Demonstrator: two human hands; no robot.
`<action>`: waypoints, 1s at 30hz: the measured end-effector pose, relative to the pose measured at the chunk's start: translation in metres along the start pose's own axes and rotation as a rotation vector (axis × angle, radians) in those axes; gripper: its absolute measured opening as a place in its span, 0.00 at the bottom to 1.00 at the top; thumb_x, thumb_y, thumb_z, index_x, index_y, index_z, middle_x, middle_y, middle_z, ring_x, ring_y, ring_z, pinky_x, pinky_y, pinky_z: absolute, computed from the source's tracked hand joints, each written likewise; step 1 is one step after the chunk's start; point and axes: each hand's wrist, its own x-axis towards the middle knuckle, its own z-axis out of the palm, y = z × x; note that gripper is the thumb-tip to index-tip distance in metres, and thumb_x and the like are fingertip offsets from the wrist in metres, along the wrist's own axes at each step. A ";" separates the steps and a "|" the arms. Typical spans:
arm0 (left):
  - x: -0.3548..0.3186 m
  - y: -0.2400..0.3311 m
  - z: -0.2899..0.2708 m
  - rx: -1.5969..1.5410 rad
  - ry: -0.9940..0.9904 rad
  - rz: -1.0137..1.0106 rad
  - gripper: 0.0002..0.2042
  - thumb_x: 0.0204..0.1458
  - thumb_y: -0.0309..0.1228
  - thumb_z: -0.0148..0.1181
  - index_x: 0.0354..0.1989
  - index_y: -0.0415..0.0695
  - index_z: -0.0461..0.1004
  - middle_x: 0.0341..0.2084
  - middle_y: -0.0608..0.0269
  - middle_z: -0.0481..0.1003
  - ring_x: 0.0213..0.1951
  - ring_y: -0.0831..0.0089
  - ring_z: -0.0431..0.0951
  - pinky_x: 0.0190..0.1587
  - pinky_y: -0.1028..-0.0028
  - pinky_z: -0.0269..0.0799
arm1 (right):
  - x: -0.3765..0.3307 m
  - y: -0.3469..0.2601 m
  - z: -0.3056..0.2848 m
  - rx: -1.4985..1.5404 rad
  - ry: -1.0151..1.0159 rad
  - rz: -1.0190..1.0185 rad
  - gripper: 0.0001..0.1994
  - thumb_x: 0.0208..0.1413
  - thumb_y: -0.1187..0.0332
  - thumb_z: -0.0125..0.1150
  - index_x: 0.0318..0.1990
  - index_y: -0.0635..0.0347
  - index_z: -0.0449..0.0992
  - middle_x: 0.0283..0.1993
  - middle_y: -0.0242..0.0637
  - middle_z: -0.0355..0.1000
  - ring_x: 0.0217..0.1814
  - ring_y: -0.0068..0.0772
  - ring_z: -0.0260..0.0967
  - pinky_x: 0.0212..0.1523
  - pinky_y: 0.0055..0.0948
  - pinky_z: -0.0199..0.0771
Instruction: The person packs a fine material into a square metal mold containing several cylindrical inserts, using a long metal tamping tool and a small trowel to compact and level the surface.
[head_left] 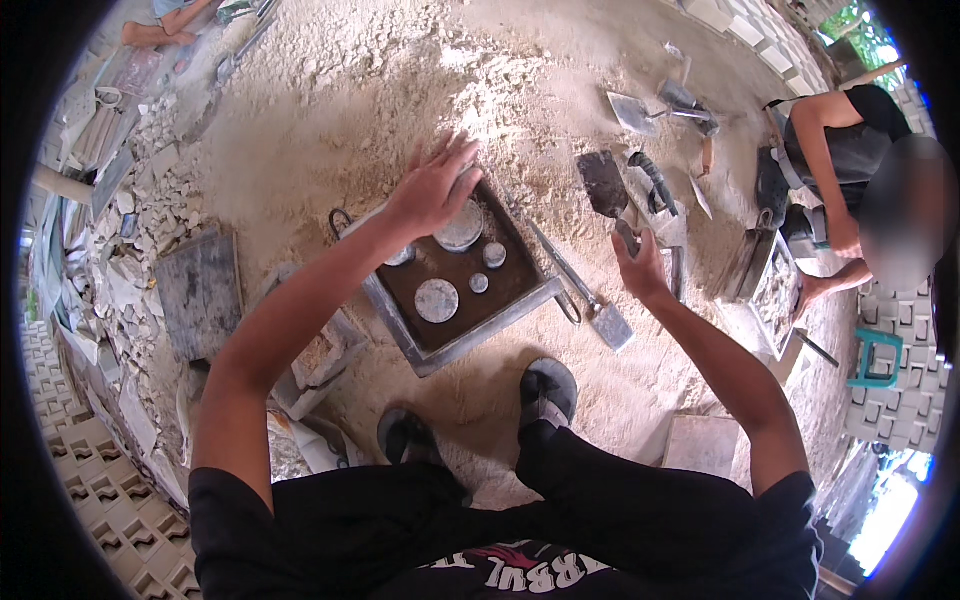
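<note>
A square moulding frame (553, 289) filled with dark sand (405, 290) lies on the ground in front of my feet. Several pale round discs of different sizes, among them a large disc (460, 228) and a middle-sized disc (437, 300), sit in the sand. My left hand (432, 192) is over the frame's far edge, fingers stretched out and holding nothing; whether it touches the frame I cannot tell. Right of the frame, my right hand (640, 262) is wrapped around the handle of a trowel (603, 186), its dark blade pointing away from me.
A long-handled flat tool (608, 325) lies right of the frame. Farther right are a square trowel (632, 112) and a black-handled tool (655, 183). A co-worker (830, 140) bends over another frame (775, 295). Rubble (125, 270) and a dark board (200, 290) lie left.
</note>
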 end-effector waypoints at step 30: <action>-0.015 -0.061 0.003 -0.830 0.295 -0.441 0.35 0.65 0.55 0.31 0.61 0.29 0.62 0.59 0.43 0.67 0.59 0.57 0.69 0.64 0.65 0.59 | 0.098 -0.080 0.032 0.465 -0.506 -0.249 0.24 0.62 0.43 0.51 0.42 0.57 0.72 0.19 0.26 0.65 0.17 0.16 0.58 0.18 0.23 0.61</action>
